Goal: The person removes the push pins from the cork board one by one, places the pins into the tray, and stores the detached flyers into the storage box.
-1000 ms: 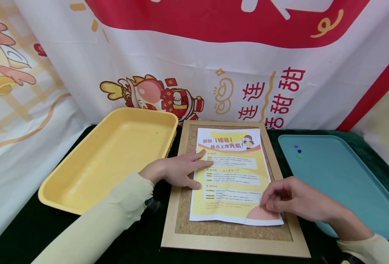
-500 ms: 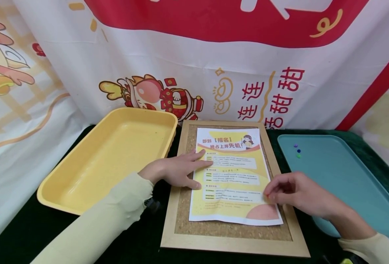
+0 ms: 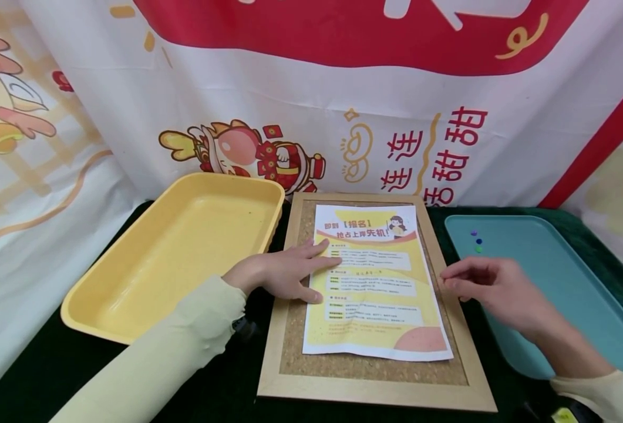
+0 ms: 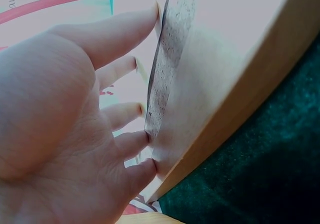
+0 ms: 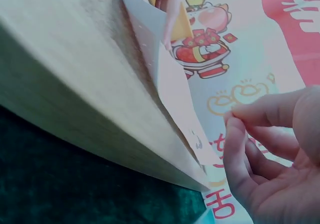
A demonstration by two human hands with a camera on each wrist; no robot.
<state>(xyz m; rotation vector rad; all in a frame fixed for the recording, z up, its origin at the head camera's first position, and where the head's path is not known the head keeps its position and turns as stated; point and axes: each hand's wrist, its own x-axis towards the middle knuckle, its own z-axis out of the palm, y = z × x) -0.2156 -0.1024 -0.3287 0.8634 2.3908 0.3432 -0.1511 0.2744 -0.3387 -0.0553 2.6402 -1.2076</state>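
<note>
A yellow printed sheet lies on a wood-framed cork board. Spread across the sheet's left edge, my left hand presses it with straight fingers; the left wrist view shows those fingers at the paper's edge beside the cork strip. At the right side of the frame, my right hand has curled fingers, with thumb and index tips meeting just beside the sheet's edge. In the right wrist view, the right hand makes the same pinch; whether something tiny sits between the tips is hidden.
Left of the board stands a deep yellow tray. On the right, a shallow teal tray bears three tiny dots, purple, blue and green. A dark green cloth covers the table, and a printed white banner hangs behind.
My right hand has moved up along the sheet's right side, from its lower right corner to beside the middle of that edge. The left hand stays in place.
</note>
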